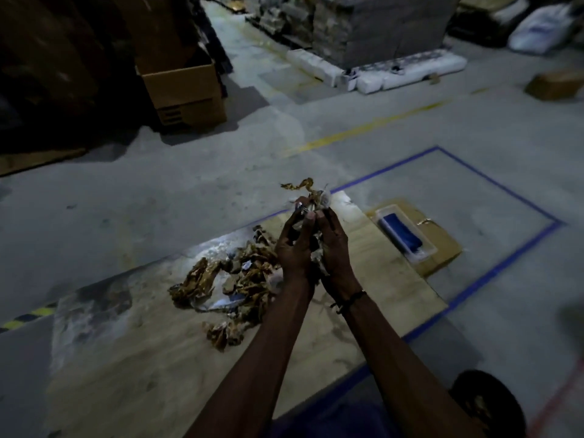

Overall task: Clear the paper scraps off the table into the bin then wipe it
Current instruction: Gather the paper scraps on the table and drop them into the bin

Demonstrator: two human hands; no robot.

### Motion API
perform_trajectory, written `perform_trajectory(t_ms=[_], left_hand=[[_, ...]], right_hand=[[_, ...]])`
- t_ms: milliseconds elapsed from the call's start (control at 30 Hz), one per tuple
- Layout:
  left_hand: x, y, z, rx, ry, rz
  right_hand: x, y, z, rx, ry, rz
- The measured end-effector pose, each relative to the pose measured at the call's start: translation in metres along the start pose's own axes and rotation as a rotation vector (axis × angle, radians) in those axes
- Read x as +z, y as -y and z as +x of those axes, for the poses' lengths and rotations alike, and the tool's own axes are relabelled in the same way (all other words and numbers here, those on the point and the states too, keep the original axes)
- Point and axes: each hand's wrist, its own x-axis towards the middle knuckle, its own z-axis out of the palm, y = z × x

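Two hands meet in the middle of the head view, raised above the table. I see my left hand and my right hand cupped toward each other, palms facing inward, fingers curled around a bundle of scraps pressed between them. Brown and whitish bits stick out above the fingertips, one twisted brown strip standing highest. A dark band circles the right wrist.

Below and to the left of the hands, a loose pile of paper scraps lies on the pale tabletop, mostly brown with some white pieces mixed in. The near-left part of the tabletop looks stained and dusty.

Beyond the table's right end, a clear tray holding a blue cloth rests on a flat piece of cardboard on the floor, inside a rectangle of blue tape. At the lower right, a dark round bin sits on the floor with some scraps visible inside, though it is dim. An open cardboard box stands far off on the left, near stacked goods in shadow.
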Motion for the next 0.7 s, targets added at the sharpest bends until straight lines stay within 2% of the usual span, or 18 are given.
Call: perform_trajectory(t_ms=[300, 433, 700], left_hand=[[0.025, 0.021, -0.047, -0.163, 0.220, -0.005], [0.043, 0.037, -0.082, -0.273, 0.328, 0.011], [0.093, 0.081, -0.171, -0.323, 0.485, 0.126]], right_hand=[[-0.051, 0.021, -0.034, -0.036, -0.268, 0.075], [-0.092, 0.028, -0.054, -0.068, -0.381, 0.111], [-0.191, 0.050, -0.102, -0.131, -0.579, 0.156]])
